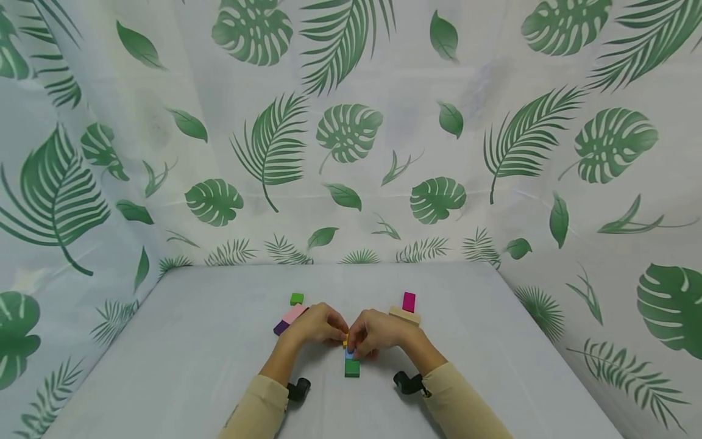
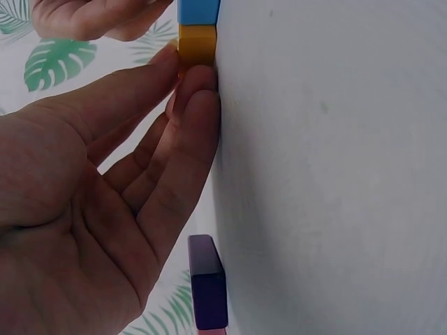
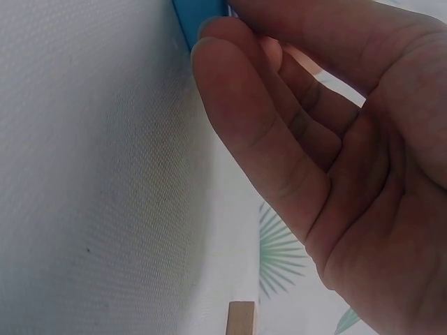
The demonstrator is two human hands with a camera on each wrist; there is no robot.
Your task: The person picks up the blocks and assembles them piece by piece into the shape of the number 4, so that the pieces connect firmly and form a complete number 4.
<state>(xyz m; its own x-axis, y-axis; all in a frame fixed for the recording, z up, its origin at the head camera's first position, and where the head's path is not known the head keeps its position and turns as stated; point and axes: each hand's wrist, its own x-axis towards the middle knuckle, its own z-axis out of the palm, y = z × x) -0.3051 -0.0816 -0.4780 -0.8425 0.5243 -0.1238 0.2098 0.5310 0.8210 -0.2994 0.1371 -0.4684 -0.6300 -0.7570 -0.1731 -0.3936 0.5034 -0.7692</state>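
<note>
In the middle of the table, a green block [image 1: 352,369], a blue block [image 1: 349,353] and a yellow-orange block [image 1: 345,343] lie in a line running away from me. My left hand [image 1: 320,324] pinches the yellow-orange block [image 2: 198,46] between thumb and fingertips at its end. From the other side, my right hand [image 1: 379,332] holds the blue block [image 3: 200,21] with thumb and fingers. The yellow-orange and blue blocks appear to touch in the left wrist view. Fingers partly cover both blocks in the head view.
Left of my left hand lie a pink block [image 1: 294,314], a dark purple block [image 1: 281,328] and a light green block [image 1: 297,299]. Beyond my right hand are a magenta block [image 1: 409,302] and a plain wooden block [image 1: 404,315]. A leaf-patterned curtain [image 1: 384,201] surrounds the white table [image 1: 208,353].
</note>
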